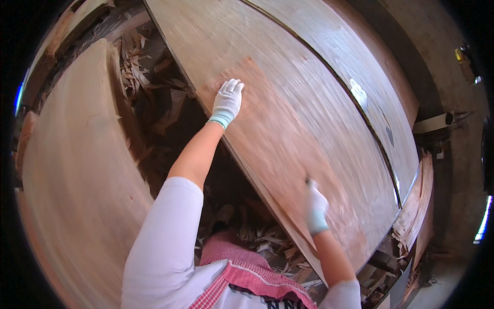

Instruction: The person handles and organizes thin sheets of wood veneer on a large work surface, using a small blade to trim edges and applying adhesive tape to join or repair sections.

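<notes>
Nearest the camera, the person's right hand (316,208), in a white glove, rests on the near end of a reddish veneer sheet (275,144). The hand is blurred, and a small dark thing (308,181) shows at its top; whether the fingers clench it or lie loose cannot be told. The veneer sheet lies flat on a wide pale stack of sheets (329,92) that serves as the bench, along that stack's left edge. Left of the veneer sheet and lower down, a gap between the stacks is littered with torn veneer scraps (257,234) (more scraps lie farther up the same gap). Farther along, the left hand (227,101), also gloved in white, presses flat on the far left corner of the veneer sheet, its fingers spread and released, gripping nothing. Well left of the sheet, across the gap, stands a second pale stack (77,170).
</notes>
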Demonstrator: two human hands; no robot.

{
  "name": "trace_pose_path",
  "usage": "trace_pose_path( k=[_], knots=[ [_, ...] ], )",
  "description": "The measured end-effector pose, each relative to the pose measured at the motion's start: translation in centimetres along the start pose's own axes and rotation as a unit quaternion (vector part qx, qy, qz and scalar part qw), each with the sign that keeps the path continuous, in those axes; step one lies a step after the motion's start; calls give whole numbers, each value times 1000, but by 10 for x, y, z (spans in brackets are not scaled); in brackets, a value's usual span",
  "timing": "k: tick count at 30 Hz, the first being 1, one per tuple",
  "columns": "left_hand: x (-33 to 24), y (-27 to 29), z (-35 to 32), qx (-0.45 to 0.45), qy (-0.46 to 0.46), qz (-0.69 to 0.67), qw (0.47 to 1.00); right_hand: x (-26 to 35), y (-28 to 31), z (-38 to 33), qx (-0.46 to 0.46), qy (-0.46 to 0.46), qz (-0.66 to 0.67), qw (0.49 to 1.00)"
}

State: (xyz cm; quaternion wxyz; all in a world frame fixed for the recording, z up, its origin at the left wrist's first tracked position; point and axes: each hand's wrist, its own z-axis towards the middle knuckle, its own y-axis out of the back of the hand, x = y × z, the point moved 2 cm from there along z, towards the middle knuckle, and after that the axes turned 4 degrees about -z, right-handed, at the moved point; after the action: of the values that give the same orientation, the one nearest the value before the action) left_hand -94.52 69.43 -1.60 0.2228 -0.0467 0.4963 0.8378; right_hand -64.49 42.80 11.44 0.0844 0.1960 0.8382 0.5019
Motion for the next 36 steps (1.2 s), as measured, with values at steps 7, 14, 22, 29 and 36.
trace_pose_path(
  k=[7,14,22,29,36],
  knots=[
    [-11,10,7,-32,38,-114,992,264,6,151,-65,162,9,985],
    [-2,6,6,-48,-65,-75,994,229,-19,131,-56,173,-26,983],
    [-167,22,-57,75,-79,3,994,4,-96,-17,-94,54,-67,992],
    [-240,20,-127,138,-208,22,968,-165,-93,-85,12,22,-76,997],
    [-409,32,-221,221,-292,-87,927,-277,-109,-136,0,13,-73,997]
  ],
)
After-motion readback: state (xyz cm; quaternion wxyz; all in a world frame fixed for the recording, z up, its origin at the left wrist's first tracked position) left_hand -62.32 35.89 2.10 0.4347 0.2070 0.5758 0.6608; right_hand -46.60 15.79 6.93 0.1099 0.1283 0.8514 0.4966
